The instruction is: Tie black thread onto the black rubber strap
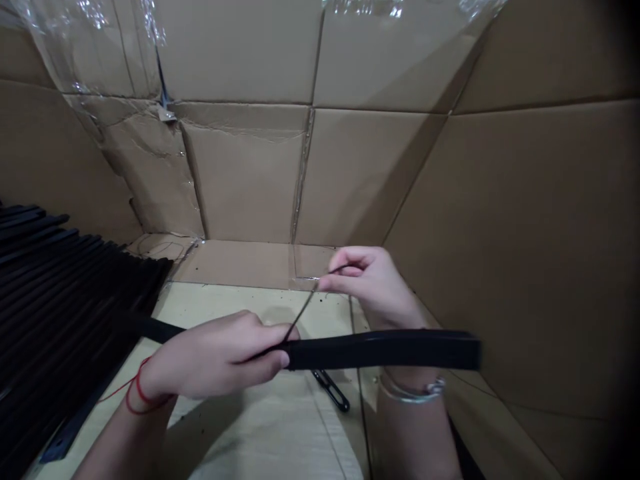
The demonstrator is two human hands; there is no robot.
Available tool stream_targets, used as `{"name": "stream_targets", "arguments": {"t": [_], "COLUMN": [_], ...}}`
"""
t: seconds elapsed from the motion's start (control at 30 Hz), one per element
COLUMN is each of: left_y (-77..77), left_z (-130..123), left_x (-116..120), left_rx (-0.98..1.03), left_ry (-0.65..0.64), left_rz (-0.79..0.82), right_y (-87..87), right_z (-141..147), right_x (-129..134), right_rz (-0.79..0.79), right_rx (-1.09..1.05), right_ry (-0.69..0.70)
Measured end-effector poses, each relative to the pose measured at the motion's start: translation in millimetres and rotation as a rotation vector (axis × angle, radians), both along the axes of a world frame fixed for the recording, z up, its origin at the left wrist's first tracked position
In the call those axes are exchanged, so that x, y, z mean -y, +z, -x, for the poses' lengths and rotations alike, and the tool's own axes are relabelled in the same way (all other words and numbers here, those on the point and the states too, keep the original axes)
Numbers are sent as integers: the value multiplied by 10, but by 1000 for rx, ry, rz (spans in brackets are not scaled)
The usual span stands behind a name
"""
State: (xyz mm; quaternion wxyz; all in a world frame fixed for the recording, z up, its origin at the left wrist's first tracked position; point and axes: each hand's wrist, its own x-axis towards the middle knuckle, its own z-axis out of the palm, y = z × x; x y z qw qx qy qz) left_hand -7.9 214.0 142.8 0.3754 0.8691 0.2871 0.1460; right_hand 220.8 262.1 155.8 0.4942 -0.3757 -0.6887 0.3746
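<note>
Black strap [385,350] clamped in the left hand [215,357], fingers wrapped firmly around it, and it runs straight across the middle of the view, its free end jutting out past the right wrist! Over on the other side, the right hand [373,283] is in a narrow pinch, thumb and fingers closed on a thin cord [305,310], and that cord stretches taut on a slant down to the strap, meeting it right at the left hand's grip. Red string [136,393] circles the left wrist, a silver bangle [413,393] sits on the right. Below the strap, near the counter's [225,300] right edge, lies a small black clip [330,390], apart from both hands. Along the left edge, a stack of black strips [65,300] lies piled up, well away from the right hand and just beside the left forearm. Cardboard walls [515,233] rise behind the far and right edges.
</note>
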Motion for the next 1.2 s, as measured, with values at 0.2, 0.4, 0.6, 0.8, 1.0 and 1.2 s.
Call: {"name": "stream_targets", "arguments": {"t": [0.2, 0.4, 0.6, 0.8, 1.0, 1.2], "left_y": [-104, -170, -115, -11, -28, -54], "left_z": [-27, -17, 151, 192, 123, 58], "left_x": [-84, -370, -435, -321, -244, -193], "left_rx": [-278, 6, 693, 988, 924, 845], "left_ry": [286, 577, 601, 483, 267, 303], "left_rz": [-321, -323, 102, 386, 654, 625], "right_y": [144, 186, 7, -215, -331, -371], "right_z": [-600, -51, 287, 364, 375, 438], "right_x": [286, 585, 195, -168, -393, -411], "right_rz": [-135, -109, 38, 83, 164, 84], "right_rx": [271, 250, 121, -62, -206, 41], "right_ry": [43, 99, 121, 194, 180, 60]}}
